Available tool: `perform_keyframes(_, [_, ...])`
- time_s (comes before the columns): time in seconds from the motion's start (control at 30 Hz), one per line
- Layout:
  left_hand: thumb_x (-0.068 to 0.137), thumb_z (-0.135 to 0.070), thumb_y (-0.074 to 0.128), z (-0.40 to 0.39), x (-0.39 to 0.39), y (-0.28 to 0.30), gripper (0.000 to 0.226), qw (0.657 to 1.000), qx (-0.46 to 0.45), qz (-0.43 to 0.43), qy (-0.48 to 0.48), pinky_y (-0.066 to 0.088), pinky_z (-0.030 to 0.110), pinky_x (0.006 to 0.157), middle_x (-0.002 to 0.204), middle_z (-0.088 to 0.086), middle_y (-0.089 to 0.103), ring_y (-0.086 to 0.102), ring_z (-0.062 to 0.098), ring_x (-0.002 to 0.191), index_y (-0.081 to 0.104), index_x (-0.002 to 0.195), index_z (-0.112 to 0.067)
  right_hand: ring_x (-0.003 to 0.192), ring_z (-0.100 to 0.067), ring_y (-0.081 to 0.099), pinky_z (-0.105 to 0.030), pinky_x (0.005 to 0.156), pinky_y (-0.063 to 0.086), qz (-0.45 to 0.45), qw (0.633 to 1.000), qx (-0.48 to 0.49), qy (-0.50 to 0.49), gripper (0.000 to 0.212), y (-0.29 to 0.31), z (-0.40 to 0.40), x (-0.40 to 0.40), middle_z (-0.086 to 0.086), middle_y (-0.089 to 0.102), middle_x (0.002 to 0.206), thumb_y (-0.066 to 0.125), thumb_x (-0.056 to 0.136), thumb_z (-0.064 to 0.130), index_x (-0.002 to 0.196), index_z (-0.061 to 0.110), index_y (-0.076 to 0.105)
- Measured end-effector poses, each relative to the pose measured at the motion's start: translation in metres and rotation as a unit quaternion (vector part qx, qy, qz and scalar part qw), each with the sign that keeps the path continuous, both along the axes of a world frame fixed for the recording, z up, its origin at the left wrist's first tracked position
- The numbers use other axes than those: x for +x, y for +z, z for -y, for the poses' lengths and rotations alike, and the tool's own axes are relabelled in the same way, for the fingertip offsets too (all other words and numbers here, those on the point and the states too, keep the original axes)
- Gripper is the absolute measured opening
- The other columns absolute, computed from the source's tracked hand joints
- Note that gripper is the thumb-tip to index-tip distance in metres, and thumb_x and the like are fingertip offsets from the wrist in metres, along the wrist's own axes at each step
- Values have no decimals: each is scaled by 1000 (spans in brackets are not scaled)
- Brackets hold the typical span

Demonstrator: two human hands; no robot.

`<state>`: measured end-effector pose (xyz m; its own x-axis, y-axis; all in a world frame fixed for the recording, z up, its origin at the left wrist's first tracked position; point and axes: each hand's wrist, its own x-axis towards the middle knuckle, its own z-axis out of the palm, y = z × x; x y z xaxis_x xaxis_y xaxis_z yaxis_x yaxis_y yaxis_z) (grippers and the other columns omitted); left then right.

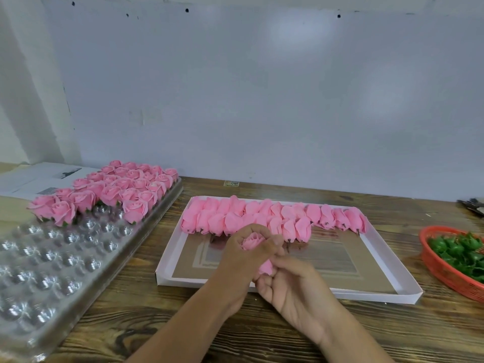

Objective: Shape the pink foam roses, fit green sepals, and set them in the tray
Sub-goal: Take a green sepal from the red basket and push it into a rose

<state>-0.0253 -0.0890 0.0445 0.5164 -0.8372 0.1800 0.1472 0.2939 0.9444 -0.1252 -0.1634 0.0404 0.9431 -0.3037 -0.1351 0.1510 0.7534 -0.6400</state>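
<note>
Pink foam rose [252, 240]: held above the near part of the flat box, bloom upward, lower petals [266, 266] hanging between the two hands.

Left hand [242, 254]: fingers and thumb curled round the bloom, ringing its top.

Right hand [290, 281]: palm up just below and right of the left hand, fingers loosely bent, fingertips touching the lower petals; whether pinching or only touching, cannot tell.

Flat box [387, 265]: shallow, pale pink rim, brown cardboard floor, centre of the wooden table [262, 331]. Unshaped buds [262, 218]: two overlapping rows along the far end, lying on their sides.

Clear plastic tray [52, 260]: left of the box, round cups; near cups bare. Finished roses [115, 189]: upright in the far cups, green showing at the bases.

Red basket [445, 273]: right edge of the table, well apart from the box. Green sepals [461, 250]: heaped inside.

Papers [34, 179]: far left, behind the tray.

White wall [262, 100]: behind the table.
</note>
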Motion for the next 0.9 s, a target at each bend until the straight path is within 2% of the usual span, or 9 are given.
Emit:
perform_keyframes(0.13, [67, -44, 83, -1, 0, -1, 27, 1000, 15, -17, 15, 40, 33, 65, 78, 5, 66, 55, 17, 68, 69, 78, -24, 64, -19, 65, -23, 57, 57, -16, 1000, 15, 18, 22, 2, -2, 1, -16, 66, 86, 58, 87, 9, 96, 3, 77])
perform_keyframes(0.27, [75, -38, 84, 1, 0, 0, 20, 998, 21, -45, 40, 53, 30, 61, 73, 4, 64, 60, 13, 66, 70, 77, -24, 74, -21, 67, -26, 63, 59, -25, 1000, 0, -9, 21, 1, -4, 3, -18, 67, 93, 61, 85, 10, 98, 4, 77])
perform_keyframes(0.37, [73, -39, 77, 3, 1, -1, 17, 995, 27, -64, 70, 54, 27, 62, 68, 1, 63, 59, 11, 62, 70, 76, -23, 80, -20, 66, -27, 73, 59, -17, 999, -33, -20, 18, -2, -10, 6, -15, 66, 92, 65, 81, 7, 95, 8, 77])
perform_keyframes(0.43, [77, -37, 77, 4, 0, -3, 15, 994, 37, -60, 83, 54, 24, 60, 68, 0, 63, 59, 10, 62, 71, 75, -24, 78, -19, 65, -26, 73, 57, -34, 997, -61, -24, 16, -4, -12, 7, -14, 66, 88, 66, 78, 11, 88, 10, 78])
perform_keyframes(0.5, [86, -27, 74, 3, 0, -5, 13, 993, 43, -16, 111, 54, 21, 61, 71, -1, 67, 62, 10, 66, 71, 74, -25, 72, -18, 63, -25, 66, 57, -53, 997, -55, -26, 12, -4, -11, 7, -14, 65, 84, 68, 79, 14, 83, 9, 78])
perform_keyframes(0.57, [92, -22, 69, 3, 2, -8, 21, 984, 49, 94, 142, 52, 14, 65, 74, -2, 70, 66, 7, 73, 70, 71, -24, 63, -16, 60, -23, 56, 54, -66, 997, -27, -28, 16, -3, -6, 5, -14, 63, 78, 65, 78, 19, 83, 6, 75])
perform_keyframes(0.63, [95, -24, 66, 2, 4, -7, 25, 971, 60, 176, 150, 50, 12, 64, 72, 0, 69, 64, 4, 70, 69, 70, -22, 57, -15, 56, -22, 50, 51, -76, 997, -22, -21, 18, -2, -2, 3, -13, 61, 75, 64, 80, 19, 90, 5, 67])
perform_keyframes(0.73, [97, -22, 63, 1, 8, -9, 33, 954, 77, 230, 174, 44, 11, 55, 60, -7, 61, 55, 0, 57, 64, 64, -21, 53, -14, 52, -20, 48, 48, -95, 995, -44, 2, 20, -2, 0, 2, -11, 59, 70, 64, 83, 24, 91, 6, 68])
perform_keyframes(0.9, [98, -15, 58, 1, 12, -13, 47, 931, 73, 281, 224, 35, 11, 50, 47, -13, 40, 41, 2, 48, 46, 53, -22, 54, -13, 53, -20, 50, 47, -101, 992, -69, 39, 22, -5, 0, 1, -9, 60, 69, 66, 83, 29, 80, 9, 72])
